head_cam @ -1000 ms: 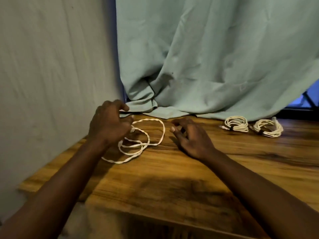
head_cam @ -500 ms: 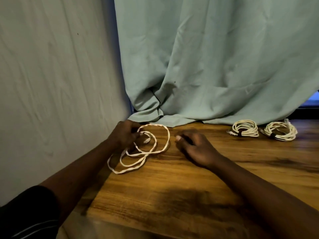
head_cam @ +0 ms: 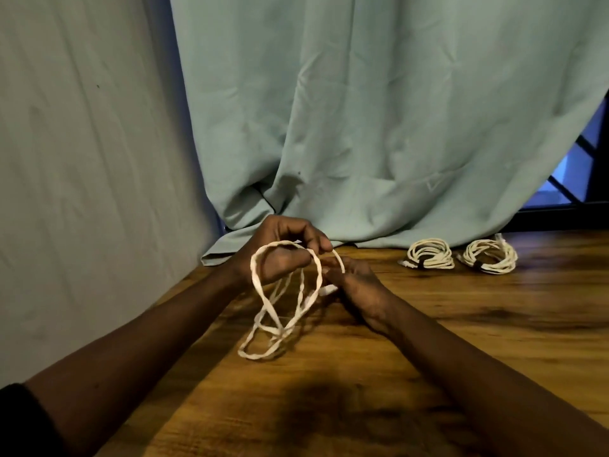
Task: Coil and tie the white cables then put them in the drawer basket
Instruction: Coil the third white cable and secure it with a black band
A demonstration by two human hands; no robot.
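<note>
A loose white braided cable (head_cam: 298, 303) hangs in open loops from my left hand (head_cam: 281, 250), which pinches its top above the wooden table (head_cam: 461, 351). The cable's lower loops rest on the wood. My right hand (head_cam: 357, 285) sits just to the right, its fingers curled on a strand and the cable's white end. Two coiled and tied white cables lie at the back right: one coil (head_cam: 428, 253) and a second coil (head_cam: 491, 257) beside it. No drawer basket is in view.
A pale green curtain (head_cam: 362, 127) hangs behind the table and drapes onto its back edge. A light wall (head_cam: 82, 159) closes the left side. A window (head_cam: 573, 173) shows at the far right.
My left hand has lifted the cable off the table, so its loops now hang instead of lying flat. My right hand has moved in and taken a strand.
</note>
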